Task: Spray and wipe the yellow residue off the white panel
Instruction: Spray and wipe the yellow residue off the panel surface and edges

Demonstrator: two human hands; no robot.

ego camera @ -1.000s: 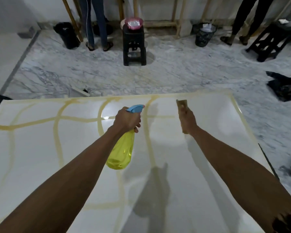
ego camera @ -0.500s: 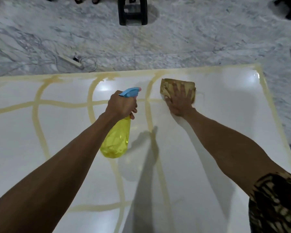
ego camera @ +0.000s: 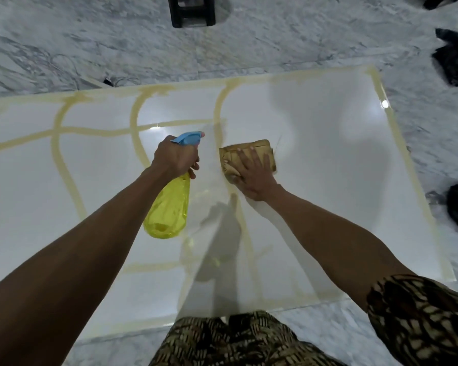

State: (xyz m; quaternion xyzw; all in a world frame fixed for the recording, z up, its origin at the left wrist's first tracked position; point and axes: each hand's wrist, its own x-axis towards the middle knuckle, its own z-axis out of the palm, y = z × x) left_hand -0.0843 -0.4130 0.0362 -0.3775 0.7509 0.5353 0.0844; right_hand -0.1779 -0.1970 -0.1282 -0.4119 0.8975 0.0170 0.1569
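My right hand (ego camera: pixel 251 175) presses flat, fingers spread, on the folded tan cloth (ego camera: pixel 246 154); the yellow residue stripe (ego camera: pixel 245 233) on the glossy white panel (ego camera: pixel 328 180) runs just under my palm. I should wipe along it firmly. My left hand (ego camera: pixel 176 157) stays wrapped around the yellow plastic spray bottle (ego camera: pixel 168 210).

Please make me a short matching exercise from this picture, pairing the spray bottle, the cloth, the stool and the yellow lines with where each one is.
Things:
1. spray bottle
2. cloth
3. stool
4. yellow lines

Places:
A. on the marble floor beyond the panel's far edge
B. pressed flat on the white panel under the right hand
C. mostly across the panel's left half
D. held above the panel in the left hand

Pairs: 1-D, 2-B, 3-A, 4-C
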